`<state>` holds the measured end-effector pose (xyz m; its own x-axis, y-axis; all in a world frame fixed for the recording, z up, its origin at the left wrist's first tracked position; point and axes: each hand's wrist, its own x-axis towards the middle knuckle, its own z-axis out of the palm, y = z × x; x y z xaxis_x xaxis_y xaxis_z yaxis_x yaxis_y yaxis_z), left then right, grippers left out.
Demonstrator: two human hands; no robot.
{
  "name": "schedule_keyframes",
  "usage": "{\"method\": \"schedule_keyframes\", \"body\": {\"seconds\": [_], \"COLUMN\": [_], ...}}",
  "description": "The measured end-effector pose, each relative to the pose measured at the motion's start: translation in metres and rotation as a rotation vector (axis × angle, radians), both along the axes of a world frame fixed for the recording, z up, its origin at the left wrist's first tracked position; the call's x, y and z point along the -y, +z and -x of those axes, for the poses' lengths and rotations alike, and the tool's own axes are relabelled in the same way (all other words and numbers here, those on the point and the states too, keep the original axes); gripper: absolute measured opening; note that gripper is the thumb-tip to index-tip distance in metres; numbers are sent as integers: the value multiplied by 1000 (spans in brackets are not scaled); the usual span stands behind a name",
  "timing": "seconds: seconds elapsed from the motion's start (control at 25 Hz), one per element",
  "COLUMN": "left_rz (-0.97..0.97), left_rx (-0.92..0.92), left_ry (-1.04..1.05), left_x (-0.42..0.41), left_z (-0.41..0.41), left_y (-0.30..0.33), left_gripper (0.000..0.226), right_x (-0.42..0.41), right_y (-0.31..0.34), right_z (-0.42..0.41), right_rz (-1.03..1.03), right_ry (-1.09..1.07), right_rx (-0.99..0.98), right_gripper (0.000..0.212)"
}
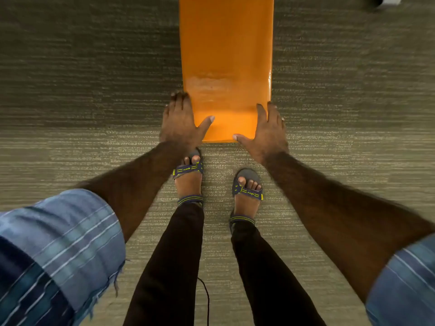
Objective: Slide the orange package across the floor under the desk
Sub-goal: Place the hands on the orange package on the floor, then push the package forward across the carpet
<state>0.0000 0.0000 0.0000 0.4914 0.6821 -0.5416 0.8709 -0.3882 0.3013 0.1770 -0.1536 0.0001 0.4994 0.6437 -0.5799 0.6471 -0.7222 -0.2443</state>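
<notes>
A long, glossy orange package (226,55) lies flat on the grey carpet, running from my feet up past the top edge of the view. My left hand (181,121) clasps its near left corner, fingers down the side and thumb on top. On the near right corner sits my right hand (266,130), fingers along the edge, thumb across the near end. Both arms reach straight down. No desk is in view.
Grey striped carpet (82,102) spreads all around. My two sandalled feet (190,177) stand just behind the package's near end. A dark and white object (386,1) shows at the top right corner. A thin black cord (207,300) hangs between my legs.
</notes>
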Motion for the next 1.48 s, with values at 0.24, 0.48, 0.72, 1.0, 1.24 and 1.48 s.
{"method": "schedule_keyframes", "body": {"seconds": [0.24, 0.48, 0.72, 1.0, 1.24, 1.48], "left_rz": [283, 637, 578, 522, 497, 432], "left_rx": [0, 242, 308, 363, 449, 568], "left_ry": [368, 596, 658, 640, 609, 540], "left_x": [-25, -23, -20, -53, -102, -143], "left_z": [3, 3, 8, -12, -48, -88], "left_y": [-33, -53, -63, -51, -49, -49], "left_gripper": [112, 74, 58, 60, 49, 41], "right_x": [-5, -20, -17, -29, -73, -117], "right_y": [-37, -66, -73, -59, -45, -36], "right_z": [-19, -37, -40, -56, -90, -139], "right_rz": [-53, -166, -265, -314, -440, -463], "right_ry": [-363, -699, -803, -772, -820, -667], "right_rx": [-144, -398, -470, -468, -524, -590], "right_gripper": [129, 110, 106, 105, 103, 94]}}
